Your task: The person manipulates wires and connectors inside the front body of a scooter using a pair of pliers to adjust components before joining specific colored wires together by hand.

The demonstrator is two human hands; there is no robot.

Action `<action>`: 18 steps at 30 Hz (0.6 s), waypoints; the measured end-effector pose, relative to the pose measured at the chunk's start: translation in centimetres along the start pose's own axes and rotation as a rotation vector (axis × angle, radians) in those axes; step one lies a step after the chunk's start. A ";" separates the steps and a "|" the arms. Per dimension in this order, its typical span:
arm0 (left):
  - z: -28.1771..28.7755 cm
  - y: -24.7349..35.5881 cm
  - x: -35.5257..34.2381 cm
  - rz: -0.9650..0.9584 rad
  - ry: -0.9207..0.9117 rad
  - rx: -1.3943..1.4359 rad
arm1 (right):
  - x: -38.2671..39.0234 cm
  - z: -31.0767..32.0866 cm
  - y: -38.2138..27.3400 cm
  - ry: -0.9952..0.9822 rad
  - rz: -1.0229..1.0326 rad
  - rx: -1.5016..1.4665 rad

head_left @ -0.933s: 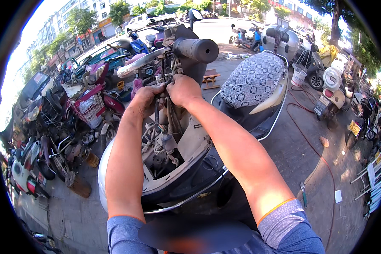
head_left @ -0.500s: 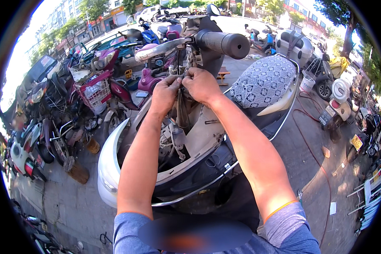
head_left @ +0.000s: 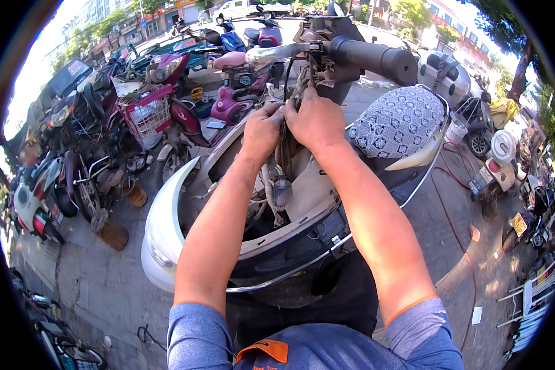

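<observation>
A partly stripped scooter with a white front panel stands before me, its inner frame and wiring exposed. Its handlebar carries a black rubber grip and a silver brake lever. Just below the handlebar, thin wires run down between my hands. My left hand is closed in a pinch at these wires. Beside it, almost touching, my right hand is also closed around them, knuckles up. The exact spot between the fingertips is hidden. A patterned cloth cover lies over the seat.
Parked scooters crowd the left, including a magenta one with a basket. A wooden stump stands on the pavement. Toward the right are a red hose, a white bucket and stacked white metal racks.
The view has shifted, and the handlebar now appears further right. Both hands have moved right along with it, staying close together and closed at the wires.
</observation>
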State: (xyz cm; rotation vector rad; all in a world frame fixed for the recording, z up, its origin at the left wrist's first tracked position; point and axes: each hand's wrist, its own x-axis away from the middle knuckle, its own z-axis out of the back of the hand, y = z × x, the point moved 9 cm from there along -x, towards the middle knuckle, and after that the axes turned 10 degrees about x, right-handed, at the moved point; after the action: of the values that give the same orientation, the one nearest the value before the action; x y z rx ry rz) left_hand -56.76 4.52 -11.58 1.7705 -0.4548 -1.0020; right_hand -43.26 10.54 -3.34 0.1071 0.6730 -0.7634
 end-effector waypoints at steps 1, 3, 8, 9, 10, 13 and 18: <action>-0.5 -0.3 0.0 0.045 -0.003 0.081 | 0.1 -0.1 0.2 0.014 -0.007 0.030; 0.0 -0.3 -0.3 0.055 -0.001 0.124 | 0.2 0.2 -0.4 0.017 -0.009 0.063; -0.3 -1.4 -1.0 0.238 -0.073 0.306 | -0.1 0.3 -0.5 -0.064 0.005 0.105; -0.6 -1.1 -0.7 0.252 -0.083 0.284 | -0.2 0.1 0.0 -0.059 -0.002 0.073; -1.1 -0.7 -0.4 0.265 -0.093 0.262 | -0.3 0.0 0.5 -0.055 -0.011 0.041; -0.9 -0.2 -0.2 0.178 -0.080 0.134 | -0.3 -0.5 0.4 -0.002 0.014 -0.080; -1.5 0.5 0.6 0.158 -0.033 0.167 | 0.0 -0.1 -0.1 0.046 0.109 -0.156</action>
State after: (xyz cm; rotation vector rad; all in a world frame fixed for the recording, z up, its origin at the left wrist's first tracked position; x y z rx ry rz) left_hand -55.13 4.73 -11.15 1.8361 -0.7053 -0.9045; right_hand -43.41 10.51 -3.39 0.0189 0.7623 -0.6027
